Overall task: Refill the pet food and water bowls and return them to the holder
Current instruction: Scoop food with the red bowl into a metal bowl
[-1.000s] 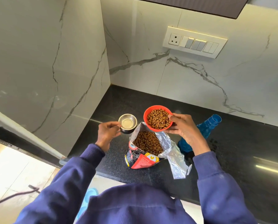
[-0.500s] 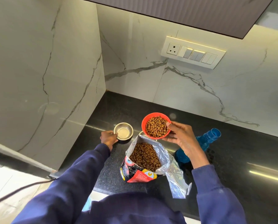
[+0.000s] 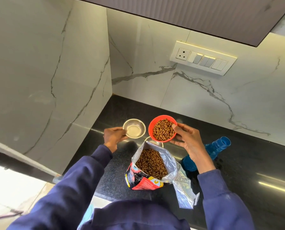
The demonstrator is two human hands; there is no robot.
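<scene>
Holding two bowls above a black worktop [image 3: 238, 163], a person is standing at a marble-walled corner. Their left hand [image 3: 113, 136] is pinching the rim of a small steel bowl [image 3: 134, 128] with its fingers. Their right hand [image 3: 188, 140] is gripping an orange bowl [image 3: 162, 127] full of brown kibble, thumb over the rim. An open kibble bag [image 3: 151, 168] is standing just below, and a blue bottle [image 3: 211, 151] is lying beside it.

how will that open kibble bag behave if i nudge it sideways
The kibble bag will probably crumple rather than slide: its foil top is creased and splayed open. It looks well filled with kibble, so fairly heavy and bottom-steady, yet a hard push could tip it and spill kibble across the black counter.
</scene>
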